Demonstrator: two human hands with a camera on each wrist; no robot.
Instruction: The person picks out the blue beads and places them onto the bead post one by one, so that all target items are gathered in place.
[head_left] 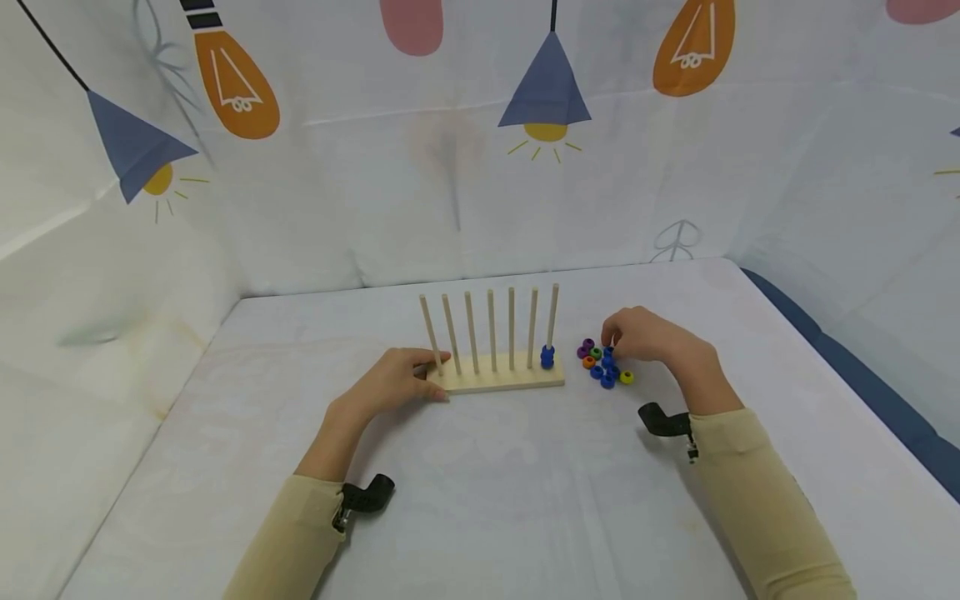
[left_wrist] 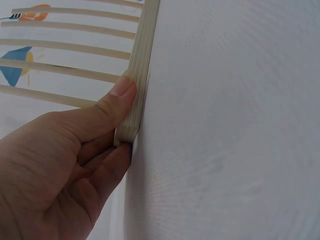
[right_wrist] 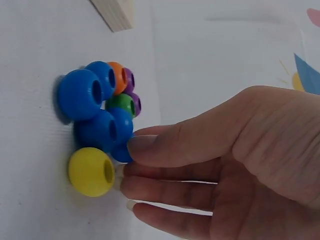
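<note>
My left hand (head_left: 386, 383) grips the left end of a wooden peg board (head_left: 498, 381), thumb on the front edge and fingers round the end. Seven thin upright pegs stand on it in a row, and blue beads (head_left: 547, 358) are stacked on the rightmost one. To the right of the board, my right hand (head_left: 648, 336) reaches into a small cluster of beads. Its thumb and index finger pinch a blue bead (right_wrist: 122, 153), which the thumb partly hides. Close under the fingertips lies a yellow bead (right_wrist: 90, 172).
Beside the pinched bead lie more blue beads (right_wrist: 80, 95), an orange bead (right_wrist: 118, 78), a green bead (right_wrist: 121, 104) and purple beads (head_left: 583, 352). A white cloth covers the table (head_left: 495, 500). Behind it hangs a white curtain (head_left: 337, 192) printed with lamps.
</note>
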